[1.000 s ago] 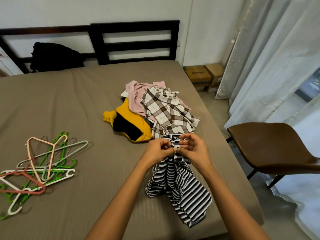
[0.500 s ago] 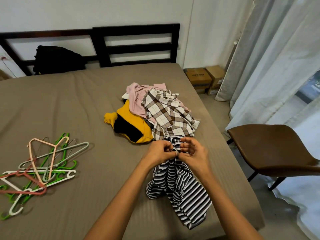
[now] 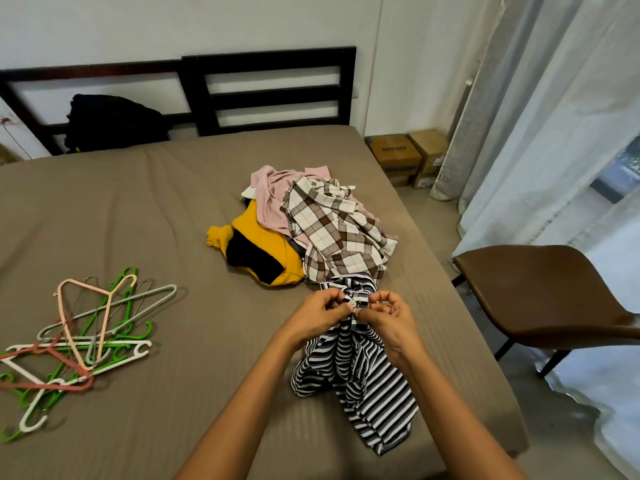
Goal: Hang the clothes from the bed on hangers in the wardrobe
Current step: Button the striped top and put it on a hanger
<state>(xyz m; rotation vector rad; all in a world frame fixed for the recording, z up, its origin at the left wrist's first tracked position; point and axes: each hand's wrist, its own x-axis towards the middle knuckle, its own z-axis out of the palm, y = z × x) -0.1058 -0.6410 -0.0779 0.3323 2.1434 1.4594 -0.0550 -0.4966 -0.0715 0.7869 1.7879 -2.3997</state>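
A black-and-white striped garment (image 3: 367, 386) lies at the near right of the bed (image 3: 138, 209), bunched at its upper end. My left hand (image 3: 317, 317) and my right hand (image 3: 389, 318) both pinch that bunched end, fingertips almost meeting. Behind them sits a pile of clothes: a brown-and-white checked shirt (image 3: 332, 230), a pink top (image 3: 270, 192) and a yellow-and-black garment (image 3: 256, 251). A heap of plastic hangers (image 3: 79, 337) in green, pink, white and grey lies on the bed's left side. No wardrobe shows.
A brown chair (image 3: 547, 299) stands close to the bed's right edge. Cardboard boxes (image 3: 408, 157) sit on the floor by the curtains (image 3: 554, 116). A black bag (image 3: 110, 123) leans against the dark headboard (image 3: 270, 88).
My hands have stayed together on the striped garment's bunched end, with only small finger movements. The view has shifted slightly. The clothes pile and the hangers have not moved.
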